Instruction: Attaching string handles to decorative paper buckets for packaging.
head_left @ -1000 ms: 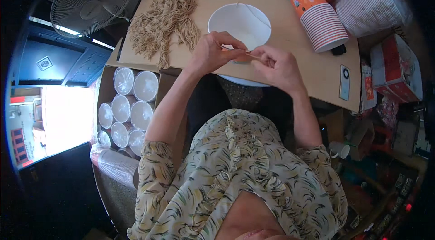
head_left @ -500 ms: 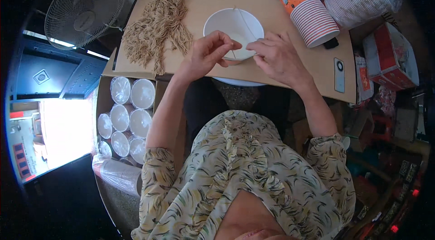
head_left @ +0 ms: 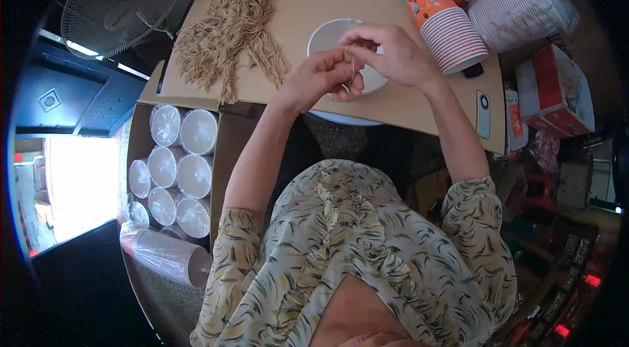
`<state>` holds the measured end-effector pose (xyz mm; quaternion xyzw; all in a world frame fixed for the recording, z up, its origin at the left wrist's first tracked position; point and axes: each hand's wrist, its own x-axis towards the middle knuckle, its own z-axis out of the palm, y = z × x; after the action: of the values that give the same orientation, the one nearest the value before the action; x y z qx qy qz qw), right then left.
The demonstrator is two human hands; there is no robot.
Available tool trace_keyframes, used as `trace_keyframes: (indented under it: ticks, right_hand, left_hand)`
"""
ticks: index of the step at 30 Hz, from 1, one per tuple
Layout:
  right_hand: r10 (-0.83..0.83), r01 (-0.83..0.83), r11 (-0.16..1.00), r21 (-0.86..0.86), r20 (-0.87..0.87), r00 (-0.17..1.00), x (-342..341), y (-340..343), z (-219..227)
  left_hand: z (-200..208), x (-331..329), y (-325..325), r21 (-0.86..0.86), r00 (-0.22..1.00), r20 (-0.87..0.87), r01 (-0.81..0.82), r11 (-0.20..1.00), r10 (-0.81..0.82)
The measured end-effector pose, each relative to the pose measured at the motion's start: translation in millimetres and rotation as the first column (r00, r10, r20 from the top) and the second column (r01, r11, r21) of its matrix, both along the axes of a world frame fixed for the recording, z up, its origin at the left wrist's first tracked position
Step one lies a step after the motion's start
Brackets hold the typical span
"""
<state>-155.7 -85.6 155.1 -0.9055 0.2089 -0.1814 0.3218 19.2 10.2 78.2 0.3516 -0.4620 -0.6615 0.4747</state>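
Both my hands meet above the near part of a white paper tub [head_left: 322,38] on the table. My left hand [head_left: 321,78] is closed, and a thin tan string [head_left: 354,71] loops over its fingertips. From the right, my right hand [head_left: 401,57] bends over the left fingers, its thumb and fingers drawn together at the string; its fingertips are partly hidden. To the left of the tub lies a loose heap of tan strings [head_left: 229,36].
Stacked striped paper tubs [head_left: 453,38], some bagged, fill the table's back right. A phone-like device [head_left: 483,114] lies at the right edge. Wrapped tubs [head_left: 198,132] stand in a carton at lower left, near a fan [head_left: 121,10]. A red-and-white box [head_left: 557,95] is at right.
My hands have come closer together, the right rising over the left. The string between them has been drawn in and now loops at the left fingers. The view has shifted slightly.
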Motion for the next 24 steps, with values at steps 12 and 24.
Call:
trace_keyframes:
  ticks: [12, 24]
  right_hand:
    - [-0.36, 0.356, 0.933, 0.054, 0.182, 0.915, -35, 44, 0]
    - [-0.311, 0.338, 0.929, -0.152, 0.175, 0.934, -39, 54, -11]
  left_hand:
    - [8, 1, -7, 0.039, 0.988, -0.153, 0.043, 0.998, -0.036]
    - [9, -5, -11, 0.029, 0.99, -0.081, 0.115, 0.993, -0.112]
